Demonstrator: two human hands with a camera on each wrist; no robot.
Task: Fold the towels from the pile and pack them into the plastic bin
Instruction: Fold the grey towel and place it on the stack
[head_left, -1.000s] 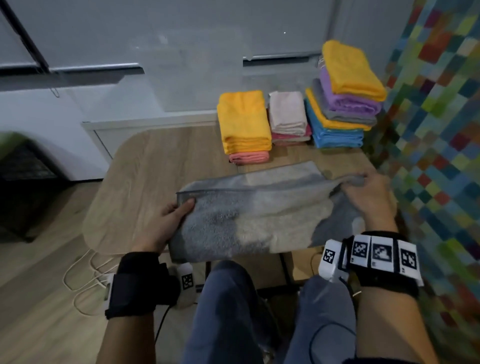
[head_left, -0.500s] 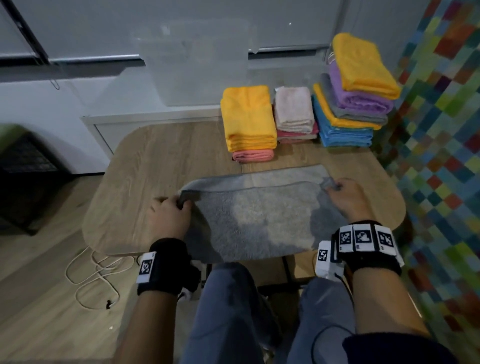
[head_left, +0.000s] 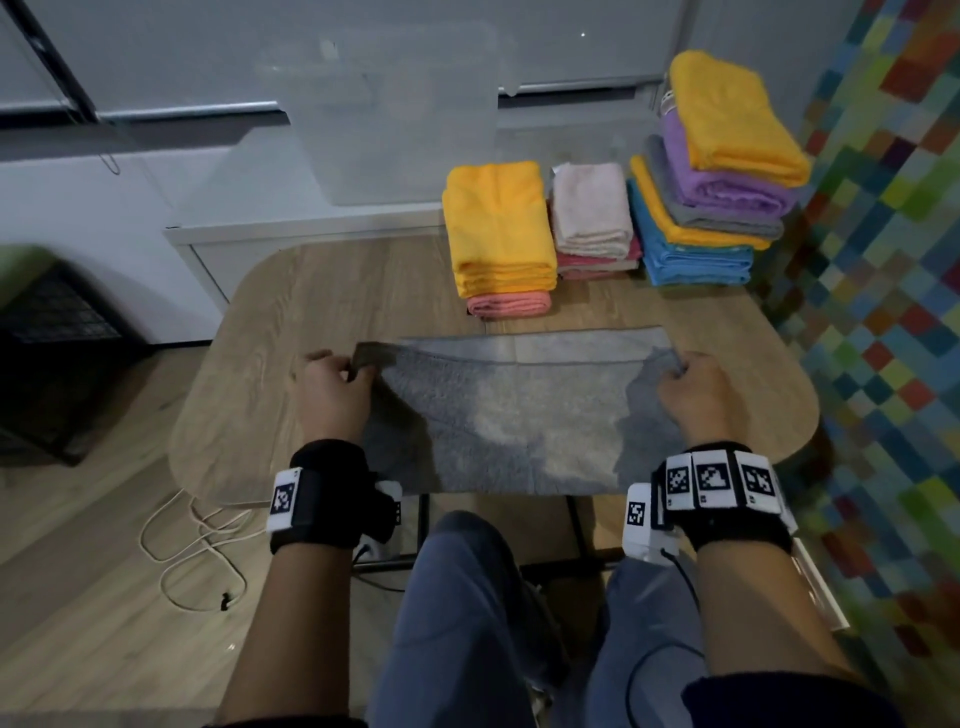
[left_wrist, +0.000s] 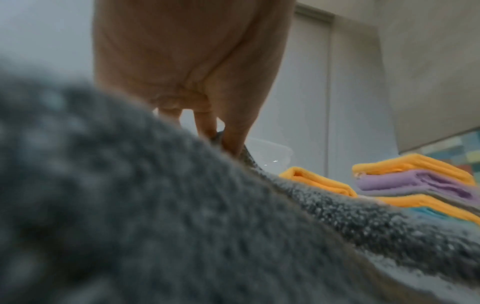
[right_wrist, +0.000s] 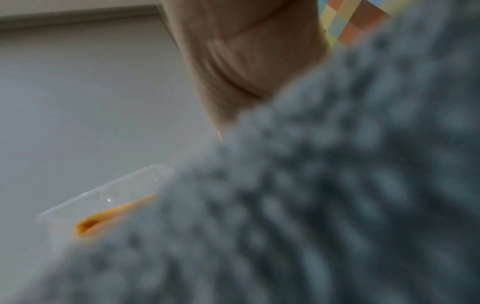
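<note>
A grey towel (head_left: 509, 415) lies across the near part of the wooden table (head_left: 291, 332), its upper layer folded over toward the far edge. My left hand (head_left: 332, 384) pinches the towel's left corner; the left wrist view shows the fingers (left_wrist: 228, 135) clamped on the grey towel (left_wrist: 182, 216). My right hand (head_left: 691, 389) grips the right corner, and the grey towel (right_wrist: 311, 195) fills the blurred right wrist view. The clear plastic bin (head_left: 395, 114) stands behind the table.
Folded stacks sit at the table's far side: orange over pink (head_left: 501, 234), pale pink (head_left: 592, 213), and a taller pile (head_left: 717, 171) of orange, purple, grey and blue. A colourful checkered wall (head_left: 883, 260) is close on the right. A cable (head_left: 192, 551) lies on the floor.
Both hands carried the towel's near edge away from me toward the far edge, laying the fold flatter. The left hand shifted from the towel's side to its top left corner.
</note>
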